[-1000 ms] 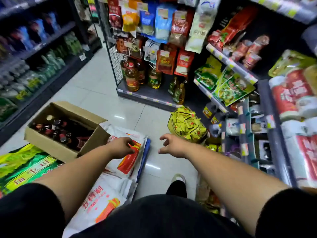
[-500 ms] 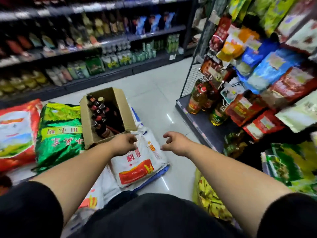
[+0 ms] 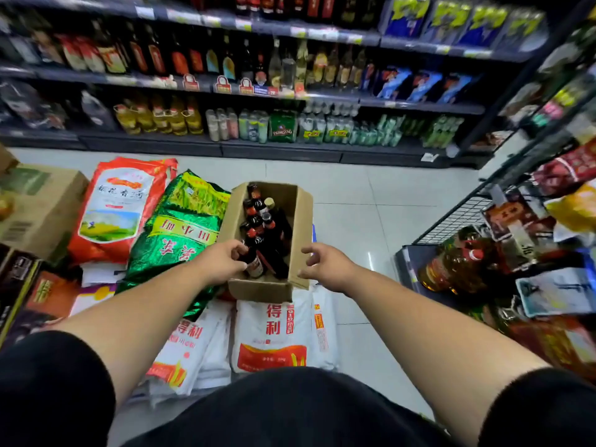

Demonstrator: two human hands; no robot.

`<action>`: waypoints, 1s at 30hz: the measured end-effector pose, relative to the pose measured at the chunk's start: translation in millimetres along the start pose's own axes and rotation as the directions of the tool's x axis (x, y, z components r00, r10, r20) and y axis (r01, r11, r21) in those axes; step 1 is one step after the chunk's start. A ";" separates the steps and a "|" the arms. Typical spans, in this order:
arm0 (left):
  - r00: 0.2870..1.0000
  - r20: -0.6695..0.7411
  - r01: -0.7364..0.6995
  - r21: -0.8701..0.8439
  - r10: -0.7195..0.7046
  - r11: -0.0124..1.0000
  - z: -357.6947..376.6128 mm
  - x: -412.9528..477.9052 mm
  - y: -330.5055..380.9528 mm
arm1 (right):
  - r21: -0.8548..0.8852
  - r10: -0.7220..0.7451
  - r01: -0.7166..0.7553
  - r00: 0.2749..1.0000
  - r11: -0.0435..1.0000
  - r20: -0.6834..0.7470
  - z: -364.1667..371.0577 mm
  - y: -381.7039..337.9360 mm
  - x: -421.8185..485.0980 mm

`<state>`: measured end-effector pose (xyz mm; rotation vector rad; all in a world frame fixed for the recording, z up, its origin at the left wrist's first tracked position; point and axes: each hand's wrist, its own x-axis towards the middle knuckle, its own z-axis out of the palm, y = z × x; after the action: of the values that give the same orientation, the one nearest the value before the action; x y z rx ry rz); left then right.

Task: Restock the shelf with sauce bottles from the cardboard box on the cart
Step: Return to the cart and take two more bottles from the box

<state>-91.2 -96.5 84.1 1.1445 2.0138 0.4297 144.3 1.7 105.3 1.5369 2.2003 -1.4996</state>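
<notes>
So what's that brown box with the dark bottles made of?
The brown open-topped box looks like matte corrugated cardboard: dull tan walls, folded flaps. The dark red-capped bottles look like glossy glass or plastic; the blur leaves that open.

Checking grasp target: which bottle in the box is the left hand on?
The nearest sauce bottle, at the cardboard box's near-left corner; left hand grips its neck, others untouched.

The left hand [image 3: 222, 262] grips a sauce bottle [image 3: 253, 264] inside the cardboard box [image 3: 300, 221]; the right hand [image 3: 325, 266] hovers spread beside it.

Open-topped cardboard box [image 3: 301, 221], bottles [image 3: 258, 221] crowding left.
</notes>
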 end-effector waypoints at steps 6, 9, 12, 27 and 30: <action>0.993 -0.047 0.100 -0.092 -0.105 0.991 0.1 20.4 -22.9 | -0.080 -0.016 0.025 0.993 0.996 0.114 3.8 -11.7 64.8; 0.982 -0.065 0.169 -0.128 -0.179 0.977 6.4 37.2 -33.3 | -0.065 -0.054 0.066 0.985 0.996 0.166 3.9 -17.5 101.5; 0.969 -0.067 0.223 -0.177 -0.238 0.958 15.5 61.3 -36.3 | -0.034 -0.073 0.081 0.978 0.996 0.193 10.7 -19.7 145.5; 0.901 -0.202 0.263 -0.447 -0.383 0.855 88.4 168.4 -73.1 | 0.077 -0.191 0.181 0.970 0.980 0.150 120.5 8.2 313.3; 0.883 -0.239 0.246 -0.499 -0.404 0.831 99.8 167.8 -82.5 | 0.077 -0.200 0.192 0.974 0.978 0.104 136.8 14.1 331.7</action>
<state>-114.6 -8.1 -107.2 0.4337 2.1820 0.9106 -70.6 128.3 -153.0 1.2478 2.3170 -1.6843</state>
